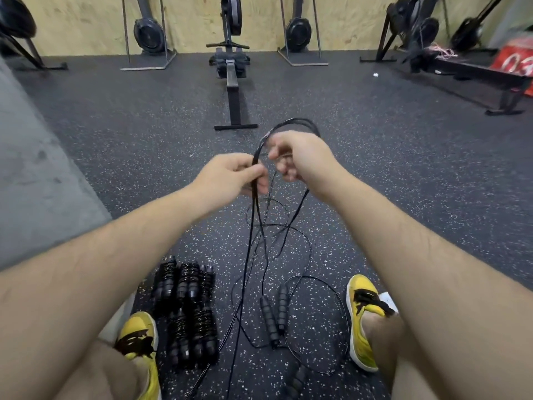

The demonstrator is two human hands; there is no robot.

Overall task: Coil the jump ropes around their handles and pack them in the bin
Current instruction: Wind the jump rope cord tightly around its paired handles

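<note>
Above the loose handles [268, 319], left hand [230, 174] pinches the rope [253, 203] hanging vertical, right hand [297, 157] curled round its top loop.

I'm looking at a gym: a rowing machine [233, 90] stands ahead on the speckled black rubber floor [403, 168], and more rowers [150, 33] are stood on end against the plywood wall [196, 21]. Coiled jump ropes [187, 307] lie on the floor.

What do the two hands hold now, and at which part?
A black jump rope cord, gathered in loops. The left hand pinches the strands together in the middle of the bundle; the right hand grips the loop beside it.
</note>
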